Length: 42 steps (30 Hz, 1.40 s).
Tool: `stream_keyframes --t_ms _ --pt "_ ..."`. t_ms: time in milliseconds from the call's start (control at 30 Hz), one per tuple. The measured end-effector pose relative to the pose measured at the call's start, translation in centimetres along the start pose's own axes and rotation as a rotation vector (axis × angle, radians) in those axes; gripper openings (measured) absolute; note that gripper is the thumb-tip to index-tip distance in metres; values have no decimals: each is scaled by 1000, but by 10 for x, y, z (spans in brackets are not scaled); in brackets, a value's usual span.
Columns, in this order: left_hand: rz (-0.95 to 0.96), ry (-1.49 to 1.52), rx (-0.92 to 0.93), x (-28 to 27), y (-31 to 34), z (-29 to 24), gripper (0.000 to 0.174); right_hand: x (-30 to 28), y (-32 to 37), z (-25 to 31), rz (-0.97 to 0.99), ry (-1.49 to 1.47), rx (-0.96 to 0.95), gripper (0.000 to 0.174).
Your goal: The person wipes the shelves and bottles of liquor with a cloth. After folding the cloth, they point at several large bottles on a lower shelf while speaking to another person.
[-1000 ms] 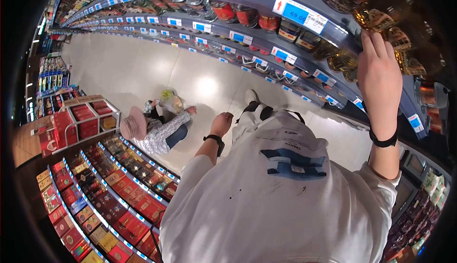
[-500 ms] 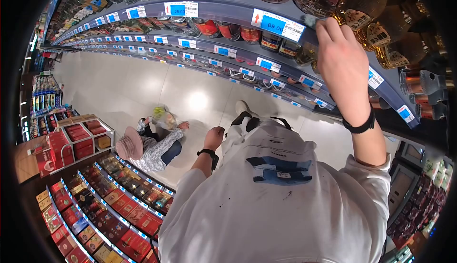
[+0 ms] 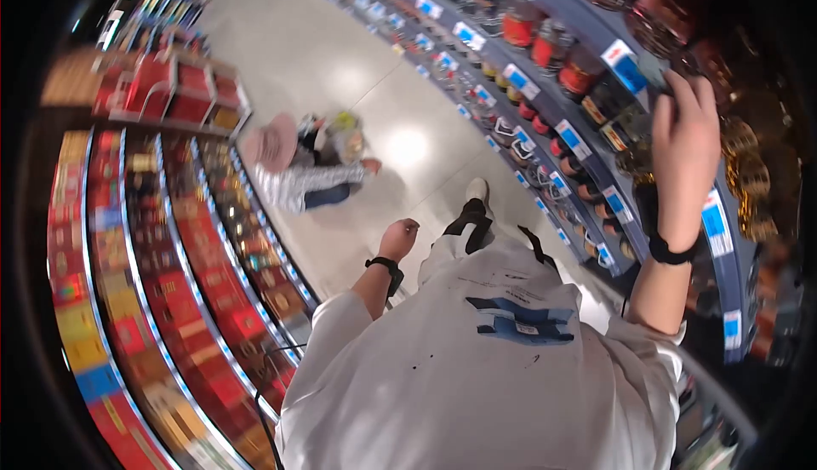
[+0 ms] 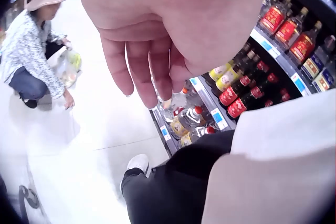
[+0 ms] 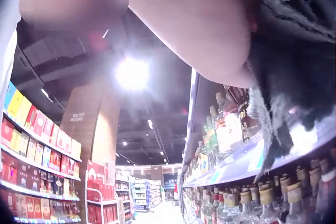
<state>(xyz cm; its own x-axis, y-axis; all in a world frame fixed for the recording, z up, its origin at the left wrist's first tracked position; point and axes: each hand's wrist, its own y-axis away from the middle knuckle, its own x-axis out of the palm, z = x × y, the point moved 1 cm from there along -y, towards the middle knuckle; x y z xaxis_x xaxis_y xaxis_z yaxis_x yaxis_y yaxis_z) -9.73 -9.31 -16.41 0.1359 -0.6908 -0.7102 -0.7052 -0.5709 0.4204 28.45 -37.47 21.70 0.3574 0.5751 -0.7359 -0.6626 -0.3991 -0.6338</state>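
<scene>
At the front edge of an upper shelf (image 3: 570,19), my right hand (image 3: 685,151) pinches a grey cloth (image 3: 654,71) beside a blue-and-white price tag (image 3: 627,70). Seen by the right wrist camera, the dark, frayed cloth (image 5: 294,56) hangs from the right hand (image 5: 199,29) in front of bottles (image 5: 228,124); the fingertips are hidden there. My left hand (image 3: 398,240) hangs low before the body. In the left wrist view that hand (image 4: 173,29) is empty, its fingers loosely bent.
Rows of bottles (image 4: 291,29) fill the shelving on the right. A person in a pink hat (image 3: 274,142) crouches on the pale floor with a plastic bag (image 3: 349,142). Opposite stand shelves of red boxes (image 3: 183,278) and a white rack (image 3: 174,95).
The head view has turned. My right hand has moved with the cloth along the shelf edge, closer to the large price tag. The left hand still hangs low.
</scene>
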Motion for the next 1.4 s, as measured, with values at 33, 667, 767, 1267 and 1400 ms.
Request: stream_keyframes --t_ms 33,667,767,1267,1400 --pt "-47 24 -38 11 23 9 23 -3 5 5 -20 -93 -24 22" --pt "-649 972 -34 -3 308 -45 56 11 194 274 1125 -1321 -671 28" --pt "-639 1320 279 -43 307 -60 78 24 221 329 1156 -1324 -851 32" --pt "-798 804 -163 -187 340 87 39 74 287 565 1638 -1334 -957 47" --pt "-781 892 -300 -232 327 104 34 109 282 613 1716 -1296 -996 46"
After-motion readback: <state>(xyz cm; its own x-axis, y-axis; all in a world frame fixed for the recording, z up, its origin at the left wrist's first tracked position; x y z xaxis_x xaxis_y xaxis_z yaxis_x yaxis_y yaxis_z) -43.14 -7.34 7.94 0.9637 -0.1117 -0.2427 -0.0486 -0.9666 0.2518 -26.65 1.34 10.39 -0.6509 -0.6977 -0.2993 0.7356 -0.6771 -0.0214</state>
